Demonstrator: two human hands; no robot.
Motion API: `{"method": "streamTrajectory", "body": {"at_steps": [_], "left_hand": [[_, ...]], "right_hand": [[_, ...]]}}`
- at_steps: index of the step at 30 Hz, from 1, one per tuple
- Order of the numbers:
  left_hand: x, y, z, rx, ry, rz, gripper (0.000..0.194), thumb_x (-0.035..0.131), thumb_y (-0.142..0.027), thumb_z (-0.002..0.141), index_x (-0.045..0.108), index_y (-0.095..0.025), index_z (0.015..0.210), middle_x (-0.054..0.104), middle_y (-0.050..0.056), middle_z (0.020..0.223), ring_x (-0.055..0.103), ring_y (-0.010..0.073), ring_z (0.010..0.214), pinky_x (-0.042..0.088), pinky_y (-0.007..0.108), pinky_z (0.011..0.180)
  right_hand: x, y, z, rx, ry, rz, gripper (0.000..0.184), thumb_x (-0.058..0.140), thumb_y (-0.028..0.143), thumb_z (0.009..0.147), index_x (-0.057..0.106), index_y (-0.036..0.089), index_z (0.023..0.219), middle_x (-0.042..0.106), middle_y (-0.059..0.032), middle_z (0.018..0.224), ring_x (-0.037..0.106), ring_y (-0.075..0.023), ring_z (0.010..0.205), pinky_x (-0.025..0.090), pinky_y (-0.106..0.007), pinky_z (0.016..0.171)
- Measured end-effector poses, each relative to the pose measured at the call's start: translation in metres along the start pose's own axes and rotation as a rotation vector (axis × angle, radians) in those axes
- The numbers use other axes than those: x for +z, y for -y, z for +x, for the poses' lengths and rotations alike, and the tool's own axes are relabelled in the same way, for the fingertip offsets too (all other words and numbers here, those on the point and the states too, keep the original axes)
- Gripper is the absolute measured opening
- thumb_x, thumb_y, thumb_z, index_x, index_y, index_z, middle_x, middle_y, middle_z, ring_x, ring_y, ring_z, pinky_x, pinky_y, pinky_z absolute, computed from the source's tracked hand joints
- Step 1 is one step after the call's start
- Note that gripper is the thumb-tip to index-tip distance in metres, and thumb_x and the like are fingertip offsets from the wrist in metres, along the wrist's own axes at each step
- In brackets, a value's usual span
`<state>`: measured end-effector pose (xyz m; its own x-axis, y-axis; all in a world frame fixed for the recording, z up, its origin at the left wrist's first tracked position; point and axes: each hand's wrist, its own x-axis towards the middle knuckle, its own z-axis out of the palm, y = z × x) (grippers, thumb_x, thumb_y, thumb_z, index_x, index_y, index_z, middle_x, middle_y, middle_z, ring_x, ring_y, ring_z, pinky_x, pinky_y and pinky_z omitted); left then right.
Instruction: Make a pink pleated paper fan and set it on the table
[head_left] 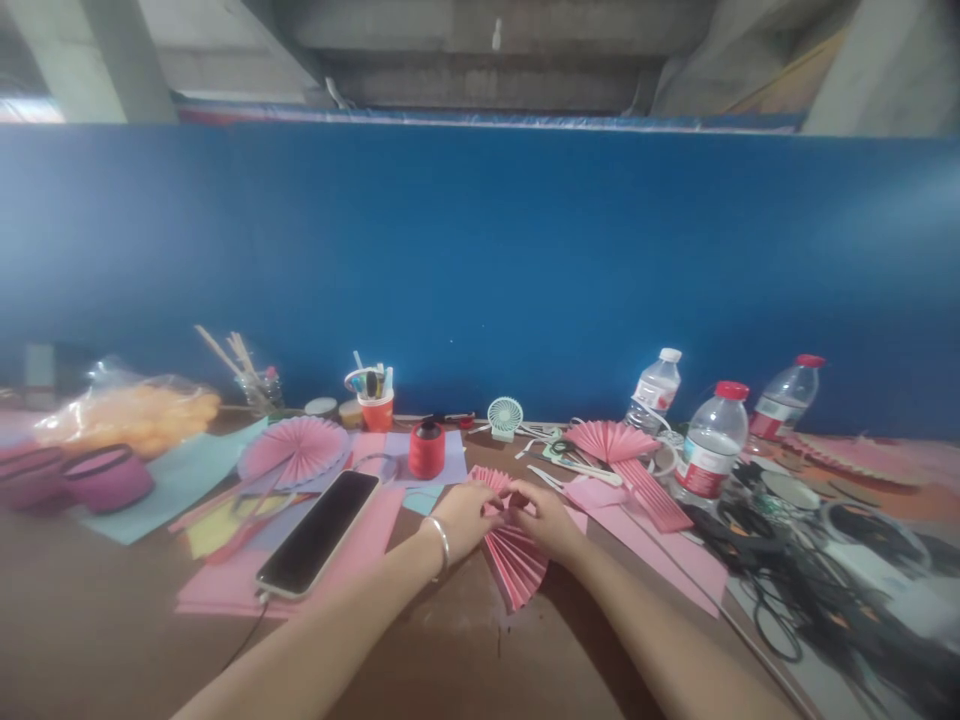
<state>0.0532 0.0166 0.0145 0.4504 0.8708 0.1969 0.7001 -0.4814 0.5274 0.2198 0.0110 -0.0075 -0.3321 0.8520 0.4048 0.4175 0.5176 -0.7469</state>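
Over the brown tabletop (457,660), we have the pink, pleated paper fan (519,572) pinched in the grip of our left hand (466,520) and our right hand (549,522), and we should press its pleats evenly, we think, so that no fold becomes crooked.

Bare-armed, with one silver-coloured bangle (445,545) on the left.
The bangle is a narrow, rounded band with a pale shine, circling the wrist (421,556) of the left hand (469,515); the left forearm (330,615) is bare to the near edge of view. The right hand (547,520) and right forearm (660,620) are bare throughout their visible length.
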Motion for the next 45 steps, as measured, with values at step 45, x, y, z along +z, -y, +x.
{"method": "streamTrajectory", "body": {"at_steps": [45], "left_hand": [[-0.007,0.023,0.003,-0.206,0.1,0.082,0.014,0.055,-0.031,0.065,0.06,-0.018,0.064,0.06,0.002,0.058,0.054,0.0172,0.055,0.037,0.025,0.05]], "right_hand": [[0.031,0.012,0.004,0.372,-0.217,0.296,0.016,0.048,0.024,0.067,0.06,0.016,0.061,0.058,0.0006,0.052,0.051,-0.0129,0.048,0.037,-0.021,0.045]]}}
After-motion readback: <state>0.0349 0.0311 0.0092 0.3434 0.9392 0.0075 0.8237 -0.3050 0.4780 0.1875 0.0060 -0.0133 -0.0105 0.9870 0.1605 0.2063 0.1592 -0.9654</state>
